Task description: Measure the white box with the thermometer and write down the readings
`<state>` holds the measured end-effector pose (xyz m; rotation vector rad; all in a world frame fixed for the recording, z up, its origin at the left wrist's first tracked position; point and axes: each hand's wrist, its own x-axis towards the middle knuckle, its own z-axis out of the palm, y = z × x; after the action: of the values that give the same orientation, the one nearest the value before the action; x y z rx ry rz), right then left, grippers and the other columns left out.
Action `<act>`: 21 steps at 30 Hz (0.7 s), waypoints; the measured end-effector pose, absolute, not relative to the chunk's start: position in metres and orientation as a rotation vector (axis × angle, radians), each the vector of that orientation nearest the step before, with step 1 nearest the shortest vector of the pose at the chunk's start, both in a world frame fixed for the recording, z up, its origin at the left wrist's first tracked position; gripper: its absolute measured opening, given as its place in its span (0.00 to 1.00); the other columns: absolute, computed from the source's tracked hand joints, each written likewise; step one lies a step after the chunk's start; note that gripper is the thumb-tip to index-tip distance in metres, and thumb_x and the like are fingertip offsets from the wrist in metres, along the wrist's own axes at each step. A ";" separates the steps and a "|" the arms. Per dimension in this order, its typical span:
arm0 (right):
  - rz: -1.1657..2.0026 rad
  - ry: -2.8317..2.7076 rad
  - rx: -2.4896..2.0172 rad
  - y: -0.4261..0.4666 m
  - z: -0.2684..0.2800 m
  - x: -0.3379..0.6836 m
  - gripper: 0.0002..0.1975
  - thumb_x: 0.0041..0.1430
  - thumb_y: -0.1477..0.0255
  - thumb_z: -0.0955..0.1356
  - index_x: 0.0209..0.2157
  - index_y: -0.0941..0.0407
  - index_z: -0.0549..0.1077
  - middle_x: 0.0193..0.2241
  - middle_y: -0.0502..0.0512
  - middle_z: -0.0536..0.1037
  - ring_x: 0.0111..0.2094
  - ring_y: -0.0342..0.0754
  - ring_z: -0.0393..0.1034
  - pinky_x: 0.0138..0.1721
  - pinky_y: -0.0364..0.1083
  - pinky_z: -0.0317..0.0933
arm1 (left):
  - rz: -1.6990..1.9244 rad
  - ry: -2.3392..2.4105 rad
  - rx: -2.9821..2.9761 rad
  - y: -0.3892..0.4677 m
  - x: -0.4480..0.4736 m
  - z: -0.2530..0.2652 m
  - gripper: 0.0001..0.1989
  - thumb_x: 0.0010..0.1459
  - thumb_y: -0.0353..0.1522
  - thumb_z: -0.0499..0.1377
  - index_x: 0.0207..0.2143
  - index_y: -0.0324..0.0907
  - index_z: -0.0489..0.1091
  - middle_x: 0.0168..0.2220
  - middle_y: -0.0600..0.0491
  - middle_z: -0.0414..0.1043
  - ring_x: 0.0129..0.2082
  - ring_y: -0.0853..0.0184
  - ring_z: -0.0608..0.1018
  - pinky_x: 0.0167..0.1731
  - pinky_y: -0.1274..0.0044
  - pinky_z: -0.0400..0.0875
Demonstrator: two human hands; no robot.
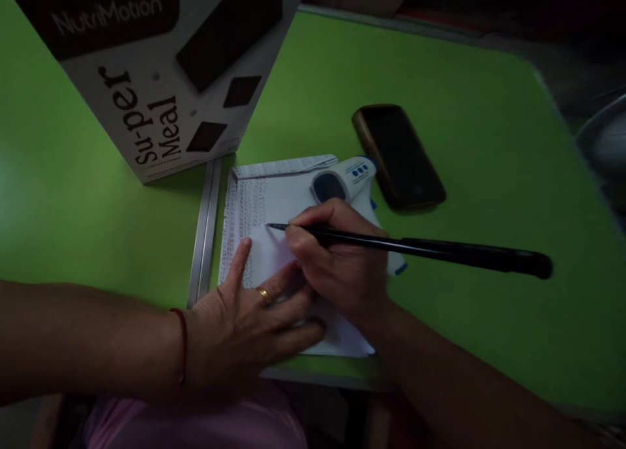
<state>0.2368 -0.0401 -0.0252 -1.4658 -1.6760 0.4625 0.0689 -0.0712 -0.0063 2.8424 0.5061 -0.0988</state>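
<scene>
My right hand [342, 260] pinches a long black pen [440, 252], its tip down on the page of a notebook [283, 195]. Rows of small handwriting fill the left side of that page. Flat across the lower part of the paper lies my left hand [264, 312], fingers spread, a gold ring on one of them and a red string at the wrist. A white and blue handheld thermometer [345, 178] rests on the notebook's right side, partly hidden behind my right hand.
A phone [401, 156] in a brown case lies right of the thermometer on the green table [508, 143]. At the upper left stands a white and dark box [195, 110] marked NutriMotion. A metal seam [203, 240] crosses the table left of the notebook.
</scene>
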 end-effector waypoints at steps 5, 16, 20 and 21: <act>0.462 -1.708 -1.457 -0.040 -0.024 0.237 0.07 0.55 0.71 0.65 0.24 0.51 0.67 0.19 0.47 0.72 0.21 0.45 0.66 0.24 0.45 0.64 | -0.058 0.505 2.856 -0.071 0.068 -0.007 0.29 0.61 0.39 0.62 0.64 0.53 0.64 0.68 0.49 0.59 0.71 0.45 0.53 0.63 0.38 0.53; 0.260 -1.711 -1.339 -0.039 -0.030 0.244 0.03 0.60 0.73 0.67 0.32 0.53 0.72 0.24 0.47 0.75 0.24 0.43 0.68 0.27 0.45 0.66 | -0.026 0.506 2.894 -0.073 0.067 -0.014 0.29 0.62 0.40 0.61 0.65 0.54 0.63 0.71 0.49 0.53 0.72 0.45 0.50 0.62 0.38 0.53; 0.055 -1.934 -1.190 -0.035 -0.030 0.253 0.10 0.65 0.75 0.66 0.45 0.53 0.76 0.36 0.53 0.79 0.36 0.48 0.76 0.40 0.48 0.72 | -0.055 0.503 2.891 -0.073 0.067 -0.013 0.27 0.65 0.40 0.59 0.65 0.53 0.63 0.71 0.48 0.54 0.71 0.47 0.51 0.62 0.38 0.53; 0.016 -2.008 -1.161 -0.034 -0.030 0.256 0.12 0.65 0.76 0.65 0.47 0.53 0.76 0.37 0.55 0.79 0.39 0.49 0.76 0.42 0.49 0.73 | -0.059 0.503 2.893 -0.072 0.067 -0.012 0.26 0.66 0.39 0.58 0.65 0.54 0.63 0.70 0.48 0.56 0.71 0.47 0.52 0.61 0.38 0.54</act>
<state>0.2558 -0.0336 -0.0296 -1.1610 -2.0080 0.0155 0.0667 -0.0725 -0.0120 2.8929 0.5034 -0.0592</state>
